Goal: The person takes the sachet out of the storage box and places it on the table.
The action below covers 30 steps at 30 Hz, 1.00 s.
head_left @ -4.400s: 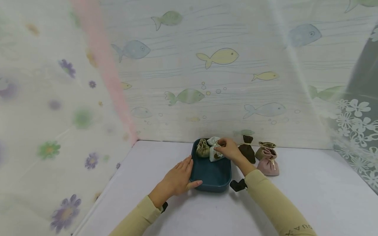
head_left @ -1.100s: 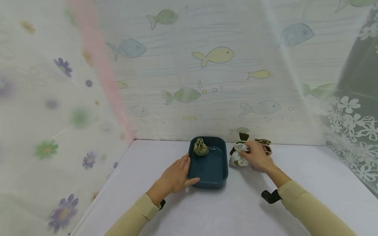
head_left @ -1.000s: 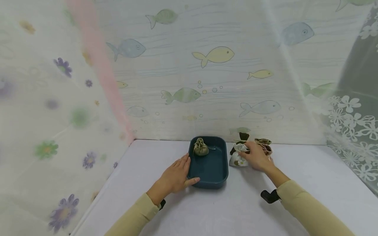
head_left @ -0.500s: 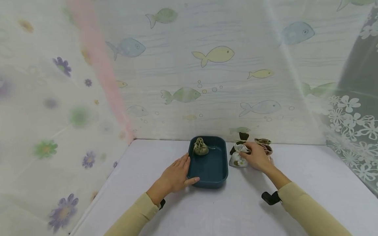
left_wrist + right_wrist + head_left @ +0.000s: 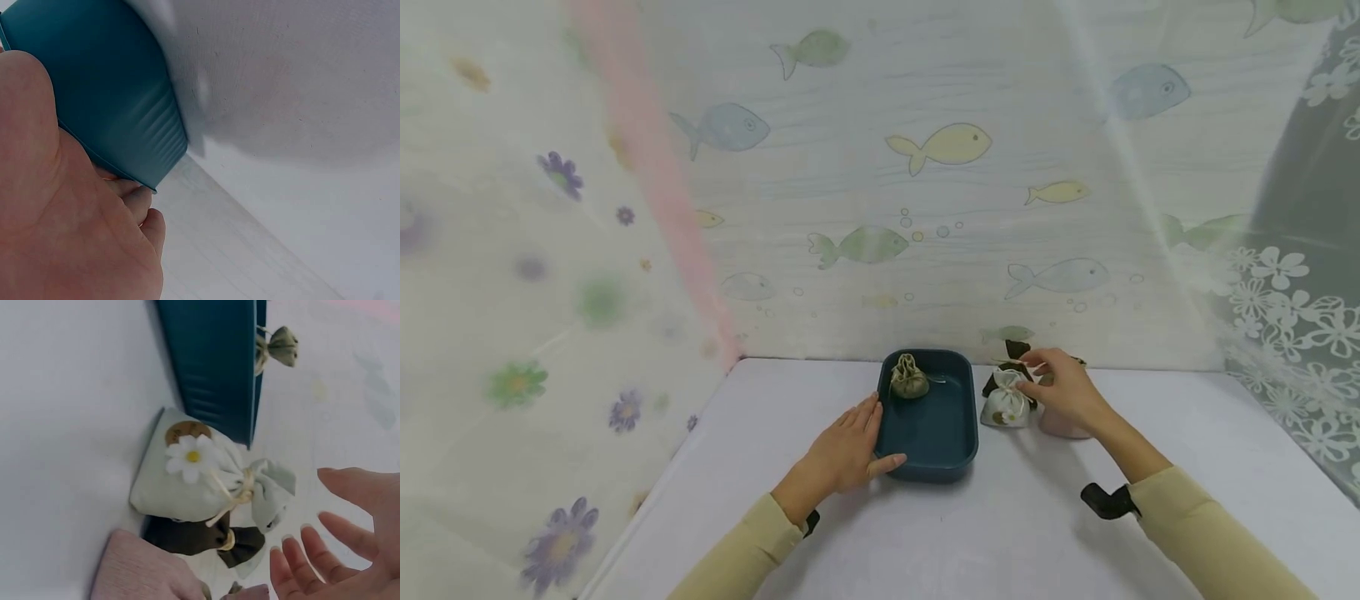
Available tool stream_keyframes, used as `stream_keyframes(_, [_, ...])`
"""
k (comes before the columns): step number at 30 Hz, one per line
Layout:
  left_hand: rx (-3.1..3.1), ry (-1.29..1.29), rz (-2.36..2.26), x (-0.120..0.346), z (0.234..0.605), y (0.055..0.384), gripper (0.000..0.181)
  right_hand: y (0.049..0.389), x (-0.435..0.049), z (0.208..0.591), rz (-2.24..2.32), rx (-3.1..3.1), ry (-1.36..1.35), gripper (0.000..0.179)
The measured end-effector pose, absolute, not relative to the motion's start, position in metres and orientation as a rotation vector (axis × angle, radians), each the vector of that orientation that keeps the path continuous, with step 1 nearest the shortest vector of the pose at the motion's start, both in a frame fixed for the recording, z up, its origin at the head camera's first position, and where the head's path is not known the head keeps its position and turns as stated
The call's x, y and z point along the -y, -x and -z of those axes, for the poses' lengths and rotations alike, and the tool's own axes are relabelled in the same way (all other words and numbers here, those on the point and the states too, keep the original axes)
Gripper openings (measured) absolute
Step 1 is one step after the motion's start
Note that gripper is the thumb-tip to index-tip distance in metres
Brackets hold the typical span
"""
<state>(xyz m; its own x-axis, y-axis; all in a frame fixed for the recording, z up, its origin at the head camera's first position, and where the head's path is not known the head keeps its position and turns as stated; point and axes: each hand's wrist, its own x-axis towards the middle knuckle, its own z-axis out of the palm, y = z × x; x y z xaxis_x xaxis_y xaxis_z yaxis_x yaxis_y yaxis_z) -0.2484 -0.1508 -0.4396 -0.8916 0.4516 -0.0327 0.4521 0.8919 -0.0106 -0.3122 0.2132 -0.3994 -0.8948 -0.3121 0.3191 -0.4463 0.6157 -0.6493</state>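
My left hand lies against the left side of a dark blue rectangular bin, fingers straight along its rim and thumb at the near corner. Inside the bin, at the far left, is an olive drawstring pouch. My right hand hovers just right of a white drawstring pouch, its fingers spread and holding nothing in the right wrist view. That pouch, with a daisy on its front, stands on the table beside the bin. Behind it is a dark brown pouch.
A pink pouch sits under my right hand, partly covered by it. Another olive-brown pouch behind is mostly hidden. The white table ends at a fish-patterned curtain; a flowered curtain hangs at the left.
The white pouch went from inside the bin to the table on its right. My right hand then let go of it and moved slightly up and right. My left hand stayed at the bin.
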Motion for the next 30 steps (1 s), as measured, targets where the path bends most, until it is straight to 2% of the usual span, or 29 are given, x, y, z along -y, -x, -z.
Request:
stream_keyframes(8, [-3.028,-0.722,0.040,0.152,0.440,0.248,0.100,0.309,-0.205,0.392,-1.195,2.624,-0.651,0.045])
stream_keyframes(18, [-3.013,-0.726,0.025,0.151,0.439,0.248,0.103,0.313,-0.168,0.387,-1.342,2.655,-0.713,0.053])
stream_keyframes(30, [-3.035,-0.738,0.033,0.153,0.443,0.254,0.102,0.326,-0.135,0.395,-1.416,2.649,-0.783,0.054])
